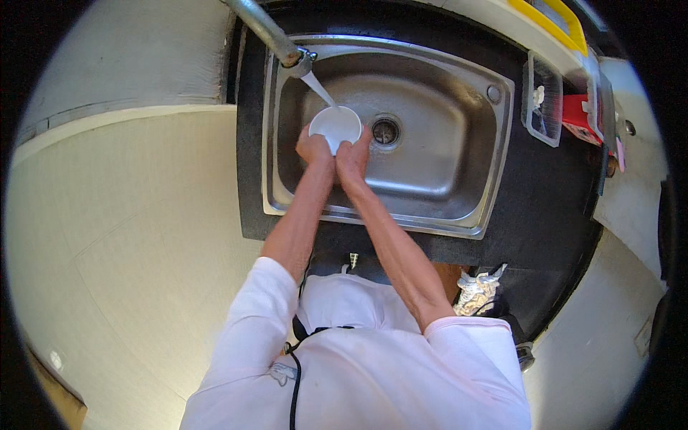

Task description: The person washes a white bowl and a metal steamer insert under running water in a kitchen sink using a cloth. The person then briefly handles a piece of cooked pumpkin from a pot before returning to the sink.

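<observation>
A round white bowl (pixel 335 130) is held between my two hands over the left part of a stainless steel sink (pixel 424 161). My left hand (pixel 313 149) grips its left side, thumb on the near rim. On the right side my right hand (pixel 355 153) holds it in the same way, and the wrists nearly meet. A stream of water (pixel 320 91) runs from the metal faucet (pixel 293 58) into the bowl's far side. My fingers under the bowl are hidden. Just right of my right hand lies the sink's drain (pixel 386 131).
A black countertop (pixel 543 204) surrounds the sink. Clear plastic containers (pixel 543 121) and a red package (pixel 578 115) stand at the right, below a yellow-framed object (pixel 559 27). A crumpled cloth (pixel 477 293) lies by my right elbow. A pale wall (pixel 150 215) borders the left.
</observation>
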Demonstrator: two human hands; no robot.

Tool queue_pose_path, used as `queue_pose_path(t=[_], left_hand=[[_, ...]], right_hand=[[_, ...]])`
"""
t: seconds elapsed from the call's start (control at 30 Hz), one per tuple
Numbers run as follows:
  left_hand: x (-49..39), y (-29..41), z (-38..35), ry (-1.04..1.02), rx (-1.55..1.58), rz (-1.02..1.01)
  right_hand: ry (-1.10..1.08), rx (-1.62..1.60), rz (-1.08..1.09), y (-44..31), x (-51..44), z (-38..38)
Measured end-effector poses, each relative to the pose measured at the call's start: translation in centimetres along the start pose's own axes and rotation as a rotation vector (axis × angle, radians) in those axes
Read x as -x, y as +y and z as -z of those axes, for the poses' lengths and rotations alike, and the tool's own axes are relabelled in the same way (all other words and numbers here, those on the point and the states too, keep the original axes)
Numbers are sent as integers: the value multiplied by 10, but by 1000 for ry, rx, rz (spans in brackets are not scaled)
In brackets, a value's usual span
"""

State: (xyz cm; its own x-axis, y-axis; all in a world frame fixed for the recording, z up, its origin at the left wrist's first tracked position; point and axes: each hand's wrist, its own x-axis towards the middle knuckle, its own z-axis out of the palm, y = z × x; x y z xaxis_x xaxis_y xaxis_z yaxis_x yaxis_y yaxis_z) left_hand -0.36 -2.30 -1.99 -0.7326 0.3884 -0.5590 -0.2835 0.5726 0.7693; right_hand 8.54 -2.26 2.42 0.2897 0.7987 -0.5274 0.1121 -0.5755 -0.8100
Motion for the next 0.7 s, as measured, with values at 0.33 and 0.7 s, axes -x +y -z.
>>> queue_pose_path(t=[0.33, 0.7], left_hand=[[-18, 12, 10, -421, 413, 259], [16, 28, 53, -772, -1019, -1077]], right_hand=[[-332, 80, 126, 0, -26, 17], [-613, 266, -25, 2, -80, 21]])
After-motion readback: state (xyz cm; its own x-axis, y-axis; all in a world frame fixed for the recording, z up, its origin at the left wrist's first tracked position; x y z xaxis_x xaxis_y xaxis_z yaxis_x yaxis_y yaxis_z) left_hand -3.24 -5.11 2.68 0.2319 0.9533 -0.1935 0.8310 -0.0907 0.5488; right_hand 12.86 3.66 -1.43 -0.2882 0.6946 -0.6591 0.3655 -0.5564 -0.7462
